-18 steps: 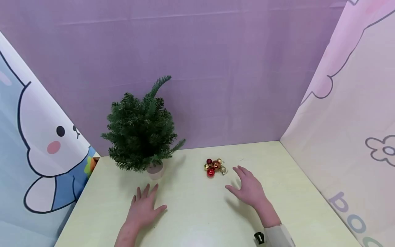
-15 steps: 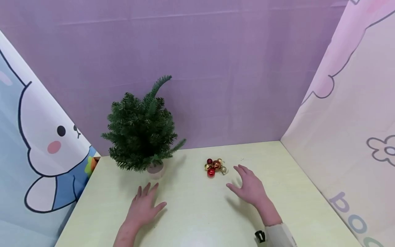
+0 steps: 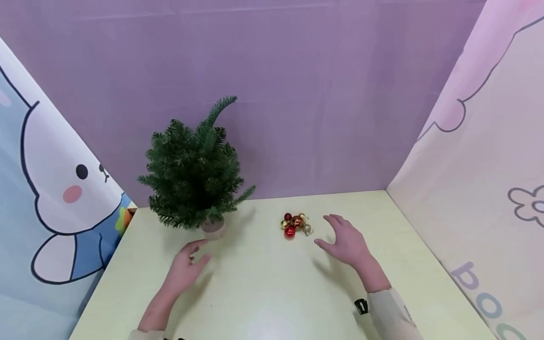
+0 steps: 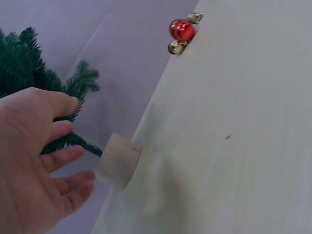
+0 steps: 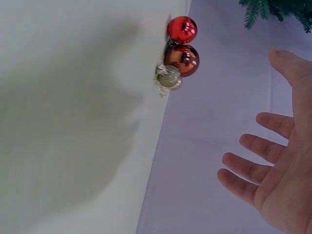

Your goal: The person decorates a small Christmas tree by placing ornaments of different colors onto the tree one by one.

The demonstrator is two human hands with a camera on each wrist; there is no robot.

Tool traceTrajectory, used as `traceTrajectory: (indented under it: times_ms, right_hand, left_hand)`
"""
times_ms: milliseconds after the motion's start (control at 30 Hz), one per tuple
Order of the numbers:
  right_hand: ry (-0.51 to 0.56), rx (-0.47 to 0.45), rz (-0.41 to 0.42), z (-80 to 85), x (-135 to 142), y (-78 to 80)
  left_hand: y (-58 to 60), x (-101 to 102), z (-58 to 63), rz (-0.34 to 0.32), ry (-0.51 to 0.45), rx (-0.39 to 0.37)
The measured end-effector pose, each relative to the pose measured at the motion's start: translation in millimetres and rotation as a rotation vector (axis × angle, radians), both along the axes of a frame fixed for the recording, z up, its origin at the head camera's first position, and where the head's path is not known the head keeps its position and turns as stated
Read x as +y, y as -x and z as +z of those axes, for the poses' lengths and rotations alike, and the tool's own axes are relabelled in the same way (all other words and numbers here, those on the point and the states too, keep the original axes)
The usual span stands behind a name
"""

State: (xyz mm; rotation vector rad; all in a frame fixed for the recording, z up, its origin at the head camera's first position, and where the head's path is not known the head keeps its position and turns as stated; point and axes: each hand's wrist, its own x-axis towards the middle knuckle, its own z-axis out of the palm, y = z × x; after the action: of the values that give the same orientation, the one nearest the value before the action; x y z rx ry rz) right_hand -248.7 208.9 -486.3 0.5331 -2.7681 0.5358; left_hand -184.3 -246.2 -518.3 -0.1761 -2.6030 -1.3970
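A small artificial Christmas tree (image 3: 193, 174) stands upright in a pale round pot (image 3: 214, 229) at the left of the table. My left hand (image 3: 182, 269) hovers just in front of that pot, its fingers loosely bent and holding nothing. In the left wrist view the pot (image 4: 119, 161) lies beyond the fingertips, apart from them as far as I can tell. A cluster of shiny bauble ornaments (image 3: 296, 223), red, copper and gold, rests at mid-table. To the right of the cluster my right hand (image 3: 346, 241) is held above the table, fingers spread and touching nothing.
The pale table (image 3: 263, 283) ends at a purple cloth backdrop (image 3: 318, 118). Printed panels border it: a cartoon rabbit (image 3: 80, 208) on the left, a flower and letters (image 3: 476, 288) on the right.
My left hand has moved up toward the pot and turned, its fingers more bent. The right hand has shifted slightly. The camera view has tilted a little; tree and baubles stay put.
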Motion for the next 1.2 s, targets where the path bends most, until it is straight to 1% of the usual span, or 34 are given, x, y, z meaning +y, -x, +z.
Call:
traceTrajectory:
  times_ms: [67, 133, 200, 267, 333, 433, 467, 500, 533, 567, 600, 667, 700, 800, 833, 933, 1033, 1133, 1200]
  right_hand:
    - [-0.006, -0.003, 0.005, 3.7, -0.1, 3.6]
    - [-0.008, -0.008, 0.011, 7.0, 0.0, 7.0]
    - [-0.006, -0.019, 0.017, 9.5, 0.0, 10.0]
    - [0.001, -0.029, 0.023, 13.0, -0.1, 14.9]
    - [0.012, -0.047, 0.031, 16.1, -0.5, 18.4]
    - [0.021, -0.069, 0.040, 18.0, 0.8, 20.3]
    - [0.022, -0.073, 0.042, 18.3, 1.8, 20.6]
    - [0.024, -0.073, 0.044, 18.7, 3.2, 21.0]
    - [0.023, -0.075, 0.044, 18.7, 4.6, 21.9]
    - [0.019, -0.071, 0.046, 19.0, 5.9, 23.4]
    - [0.016, -0.071, 0.047, 19.7, 7.0, 25.6]
    - [0.009, -0.080, 0.051, 22.5, 8.0, 31.5]
    - [0.006, -0.084, 0.055, 24.0, 7.9, 35.4]
    - [-0.008, -0.101, 0.057, 28.8, 8.9, 43.4]
    - [-0.011, -0.106, 0.057, 30.5, 9.1, 46.3]
    - [-0.021, -0.122, 0.061, 35.5, 9.4, 54.0]
    - [-0.033, -0.146, 0.069, 38.8, 9.5, 59.7]
    - [-0.033, -0.154, 0.080, 40.4, 9.7, 63.7]
    - [-0.026, -0.159, 0.082, 40.8, 9.6, 64.9]
  left_hand:
    - [2.9, -6.9, 3.7, 0.021, -0.069, -0.005]
    - [7.1, -15.3, 4.6, 0.049, -0.145, -0.016]
    - [11.5, -24.7, 5.4, 0.087, -0.207, -0.027]
    - [18.4, -34.6, 10.6, 0.145, -0.251, -0.015]
    - [23.2, -44.4, 20.3, 0.229, -0.318, 0.016]
    - [24.8, -57.7, 42.5, 0.348, -0.359, 0.078]
    - [24.5, -61.2, 50.7, 0.372, -0.373, 0.107]
    - [24.0, -64.5, 58.9, 0.382, -0.378, 0.134]
    - [23.4, -67.7, 67.2, 0.374, -0.379, 0.156]
    - [22.9, -70.5, 75.9, 0.354, -0.366, 0.184]
    - [22.9, -72.7, 84.8, 0.330, -0.374, 0.213]
    - [24.7, -77.7, 102.1, 0.266, -0.387, 0.282]
    - [26.2, -80.6, 110.6, 0.224, -0.400, 0.310]
    - [32.8, -86.7, 131.9, 0.113, -0.390, 0.353]
    - [35.5, -88.5, 137.8, 0.085, -0.357, 0.357]
    - [43.0, -91.7, 152.2, 0.025, -0.243, 0.341]
    - [50.4, -92.3, 160.8, -0.014, -0.150, 0.311]
    - [57.2, -91.5, 165.4, -0.049, -0.121, 0.248]
    - [61.0, -90.5, 167.1, -0.058, -0.092, 0.180]
